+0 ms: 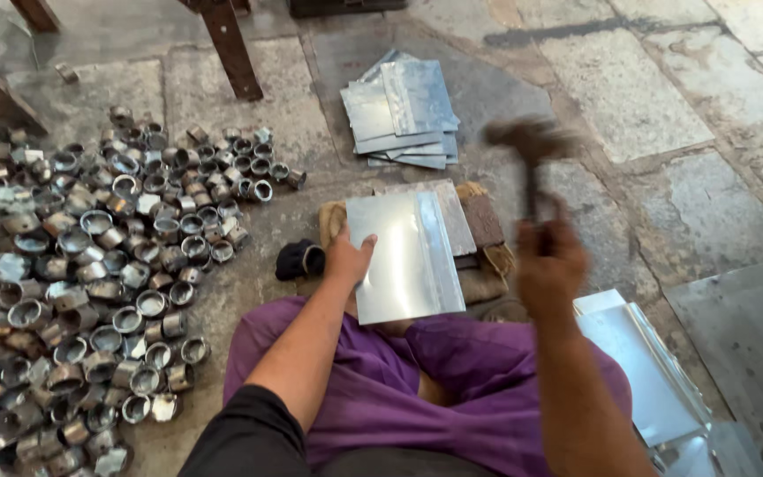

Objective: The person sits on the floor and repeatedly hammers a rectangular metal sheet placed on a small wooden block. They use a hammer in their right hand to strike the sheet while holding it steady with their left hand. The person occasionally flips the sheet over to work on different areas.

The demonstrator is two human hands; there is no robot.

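1. The metal sheet [406, 258] sits mid-frame on a worn block [485, 231].
2. The left hand [347, 259] presses flat and open on its left edge.
3. The right hand [549, 265], blurred, grips a hammer [530, 150] raised just right of the sheet.
4. Metal rings [99, 265] are heaped at the left of the frame.

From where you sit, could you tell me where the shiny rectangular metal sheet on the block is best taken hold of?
Grip the shiny rectangular metal sheet at its bare left edge, coming from the left, probably as the left hand does. It lies flat, its right side carries a folded seam strip, and the right hand holds a blurred hammer raised over that side.
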